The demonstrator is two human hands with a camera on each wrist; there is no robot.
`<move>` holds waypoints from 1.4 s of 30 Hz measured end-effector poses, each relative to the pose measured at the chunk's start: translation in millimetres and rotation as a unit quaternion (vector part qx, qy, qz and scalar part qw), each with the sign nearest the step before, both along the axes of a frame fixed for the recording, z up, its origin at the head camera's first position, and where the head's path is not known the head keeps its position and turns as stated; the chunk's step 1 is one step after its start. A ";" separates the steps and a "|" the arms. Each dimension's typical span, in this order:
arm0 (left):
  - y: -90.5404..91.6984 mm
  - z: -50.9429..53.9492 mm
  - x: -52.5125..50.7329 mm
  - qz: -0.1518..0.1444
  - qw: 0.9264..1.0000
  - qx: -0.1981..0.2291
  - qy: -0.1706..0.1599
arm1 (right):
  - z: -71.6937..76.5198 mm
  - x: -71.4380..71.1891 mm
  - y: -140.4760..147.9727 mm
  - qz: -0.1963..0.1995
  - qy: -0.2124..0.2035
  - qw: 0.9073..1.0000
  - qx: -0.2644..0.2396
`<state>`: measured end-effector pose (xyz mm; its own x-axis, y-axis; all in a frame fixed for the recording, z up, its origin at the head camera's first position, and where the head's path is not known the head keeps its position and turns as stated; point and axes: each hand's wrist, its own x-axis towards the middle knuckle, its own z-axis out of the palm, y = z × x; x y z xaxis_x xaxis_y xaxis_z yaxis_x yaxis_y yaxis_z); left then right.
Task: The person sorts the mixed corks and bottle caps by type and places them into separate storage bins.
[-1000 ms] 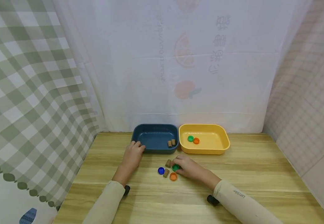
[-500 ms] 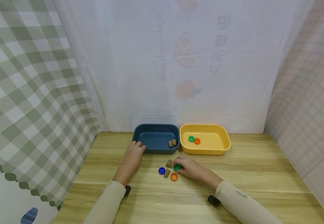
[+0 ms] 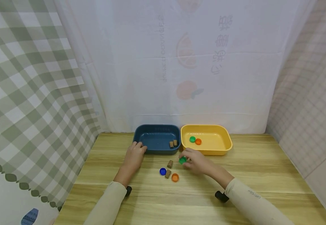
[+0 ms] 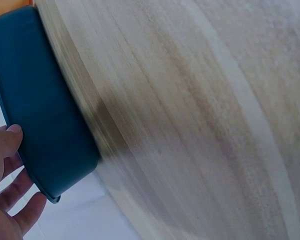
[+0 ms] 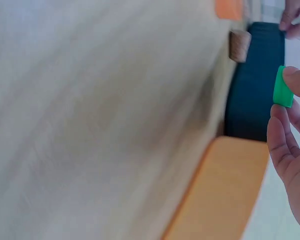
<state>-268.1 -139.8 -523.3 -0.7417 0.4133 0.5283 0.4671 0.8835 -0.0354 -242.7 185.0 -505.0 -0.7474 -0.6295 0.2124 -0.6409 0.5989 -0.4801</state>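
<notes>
My right hand (image 3: pixel 198 161) pinches a green bottle cap (image 3: pixel 182 160) between thumb and fingertips, raised in front of the yellow tray (image 3: pixel 208 152); the right wrist view shows the cap (image 5: pixel 283 87) edge-on. My left hand (image 3: pixel 134 155) grips the front left rim of the dark blue tray (image 3: pixel 163 152), thumb on the outer wall (image 4: pixel 45 100) and fingers over the rim. On the table lie a blue cap (image 3: pixel 163 171), an orange cap (image 3: pixel 175 177) and two corks, one farther back (image 3: pixel 170 164) and one beside the blue cap (image 3: pixel 167 174).
Two corks (image 3: pixel 171 144) stand in the blue tray's right end. Inside the yellow tray are another green cap (image 3: pixel 192 139) and an orange cap (image 3: pixel 198 142). Both trays sit side by side at the wooden table's (image 3: pixel 163 203) back edge, before a white curtain (image 3: pixel 151 78).
My right hand has lifted the green cap from the group and carried it back and to the right, toward the yellow tray. My left hand stays on the blue tray's rim.
</notes>
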 end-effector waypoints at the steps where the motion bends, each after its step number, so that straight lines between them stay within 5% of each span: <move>1: -0.1 0.0 -0.1 0.000 1.000 0.001 0.000 | 3.4 -1.2 2.1 0.000 0.007 1.000 -0.002; 19: -1.1 -3.5 -3.8 -0.003 1.000 -0.007 0.004 | 49.4 -33.0 50.8 -0.032 0.063 0.997 0.021; 34: -3.8 -4.8 -5.1 -0.005 1.000 -0.008 0.006 | 51.3 -75.3 71.9 -0.074 0.004 0.996 0.057; 42: -2.0 -3.5 -3.7 -0.002 1.000 -0.014 0.001 | 48.6 -92.2 77.9 -0.077 0.006 0.995 0.065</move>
<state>-271.8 -141.7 -526.8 -0.7389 0.4305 0.5183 0.4699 0.8806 -0.0616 -334.9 263.0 -456.4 -0.8354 -0.5298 0.1463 -0.5415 0.7477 -0.3844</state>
